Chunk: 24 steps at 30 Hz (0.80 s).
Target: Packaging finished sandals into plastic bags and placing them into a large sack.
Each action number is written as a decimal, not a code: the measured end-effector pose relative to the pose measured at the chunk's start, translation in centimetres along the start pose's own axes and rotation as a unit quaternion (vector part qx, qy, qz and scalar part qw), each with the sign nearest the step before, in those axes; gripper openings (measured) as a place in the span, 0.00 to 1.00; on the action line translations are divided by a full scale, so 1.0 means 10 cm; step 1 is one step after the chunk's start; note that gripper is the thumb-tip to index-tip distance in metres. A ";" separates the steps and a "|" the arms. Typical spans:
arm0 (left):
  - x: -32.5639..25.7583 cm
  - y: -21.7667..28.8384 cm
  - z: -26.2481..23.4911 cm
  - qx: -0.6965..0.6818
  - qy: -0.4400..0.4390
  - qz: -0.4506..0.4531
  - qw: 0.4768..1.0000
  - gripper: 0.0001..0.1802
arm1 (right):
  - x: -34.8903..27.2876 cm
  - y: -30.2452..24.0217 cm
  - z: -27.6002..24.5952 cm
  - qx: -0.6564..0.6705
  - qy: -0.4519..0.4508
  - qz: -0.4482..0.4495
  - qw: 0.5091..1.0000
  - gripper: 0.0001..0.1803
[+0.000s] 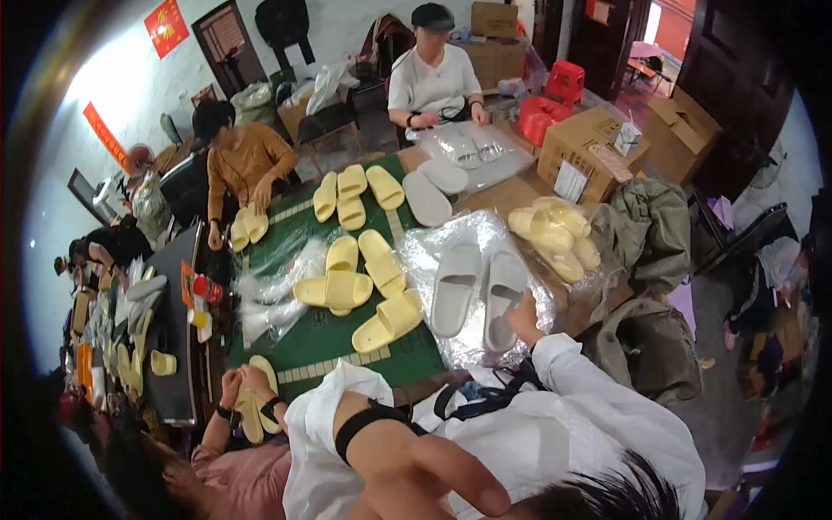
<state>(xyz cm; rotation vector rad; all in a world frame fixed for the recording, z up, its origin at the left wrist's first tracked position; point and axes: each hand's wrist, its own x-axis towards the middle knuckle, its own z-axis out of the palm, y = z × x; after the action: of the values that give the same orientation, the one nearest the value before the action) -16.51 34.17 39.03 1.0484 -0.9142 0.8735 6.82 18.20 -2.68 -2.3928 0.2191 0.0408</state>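
Observation:
My right hand [523, 319] is at the side of a grey slipper [503, 299], its fingers closed on the outer edge. The matching grey slipper [456, 290] lies beside it, and both rest on a shiny clear plastic bag [542, 290]. My left hand [433, 472] is raised close to the camera at the lower edge, away from the table things. A thumb or finger stretches out to the right; its other fingers are cut off or hidden. A dark band circles that wrist.
Several yellow slippers [387, 320] lie on the green mat [334, 347]. Bagged yellow slippers [559, 234] and a cardboard box [581, 152] stand to the right. Co-workers sit across, far left and near left; the near-left person's hands [245, 386] hold yellow slippers. Red stools [565, 84] stand behind.

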 end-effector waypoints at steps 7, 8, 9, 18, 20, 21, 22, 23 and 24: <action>0.17 -0.01 0.03 0.125 -0.067 -0.018 0.990 0.04 | -0.21 -0.02 0.14 0.120 -0.024 -0.132 0.984 0.27; 0.20 -0.03 0.06 0.148 -0.050 -0.057 0.986 0.05 | -0.22 -0.08 0.11 0.117 -0.032 -0.129 0.984 0.27; 0.17 -0.21 0.04 0.144 -0.034 0.165 0.975 0.05 | -0.30 -0.25 0.11 0.140 -0.069 -0.155 0.976 0.26; 0.18 -0.18 0.25 -0.040 0.034 -0.002 0.999 0.06 | -0.14 -0.18 0.25 0.106 -0.123 -0.167 0.972 0.19; 0.21 -0.18 0.30 -0.090 0.051 -0.037 0.994 0.07 | -0.06 -0.17 0.29 0.085 -0.129 -0.180 0.971 0.17; 0.23 -0.17 0.32 -0.114 0.058 -0.054 0.990 0.07 | -0.03 -0.20 0.31 0.068 -0.129 -0.194 0.970 0.15; 0.25 -0.16 0.34 -0.138 0.065 -0.070 0.986 0.07 | 0.00 -0.22 0.32 0.068 -0.133 -0.197 0.969 0.15; 0.27 -0.15 0.35 -0.162 0.071 -0.085 0.981 0.08 | 0.02 -0.24 0.32 0.007 -0.149 -0.206 0.967 0.18; 0.29 -0.15 0.37 -0.185 0.077 -0.100 0.975 0.08 | 0.04 -0.28 0.32 -0.054 -0.164 -0.215 0.961 0.22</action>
<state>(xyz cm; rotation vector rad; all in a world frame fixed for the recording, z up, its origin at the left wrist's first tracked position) -14.80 30.68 42.03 0.7241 -0.7877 0.5777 7.77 22.32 -3.18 -2.4464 -0.4681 0.2488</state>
